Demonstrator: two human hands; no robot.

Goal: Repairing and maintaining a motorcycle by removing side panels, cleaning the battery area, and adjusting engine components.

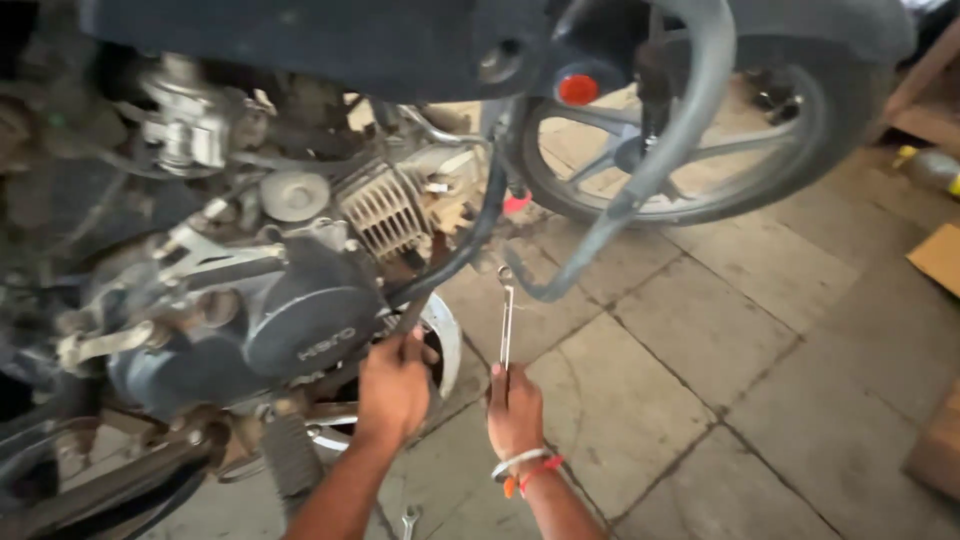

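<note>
A motorcycle engine (300,310) with a dark round side cover fills the left of the head view. My left hand (393,385) grips a dark tube or lever (415,308) just below the engine's cylinder. Beside it, my right hand (514,410) holds a long silver spanner (506,315) upright, its ring end near the curved grey crash guard bar (600,230). The right wrist wears white and red bands.
The front wheel (690,150) stands behind the crash guard. A second spanner (409,522) lies on the stone-tile floor (720,370) between my forearms. Cardboard pieces (940,255) sit at the right edge, a footrest (290,455) at lower left.
</note>
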